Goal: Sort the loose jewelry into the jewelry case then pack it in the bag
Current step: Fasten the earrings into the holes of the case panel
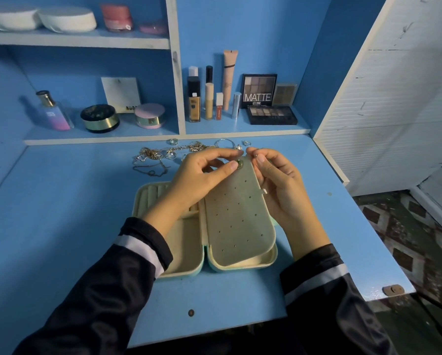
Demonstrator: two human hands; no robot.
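Note:
An open cream jewelry case point(186, 254) with a mint outside lies on the blue desk. Its perforated earring panel point(238, 213) is tilted up from the right half. My left hand point(202, 175) pinches a small green earring point(239, 164) at the panel's top edge. My right hand point(279, 180) curls round the panel's far right edge from behind, thumb and fingers pinching near the top. Loose jewelry point(161, 155), gold chains, rings and a bangle, lies in a pile just beyond my hands. No bag is in view.
Shelves behind the desk hold a perfume bottle point(53, 111), powder jars point(99, 118), foundation tubes point(209, 98) and eyeshadow palettes point(271, 115). A white slatted panel point(394, 98) stands at the right. The desk's right edge point(384, 252) drops to a patterned floor.

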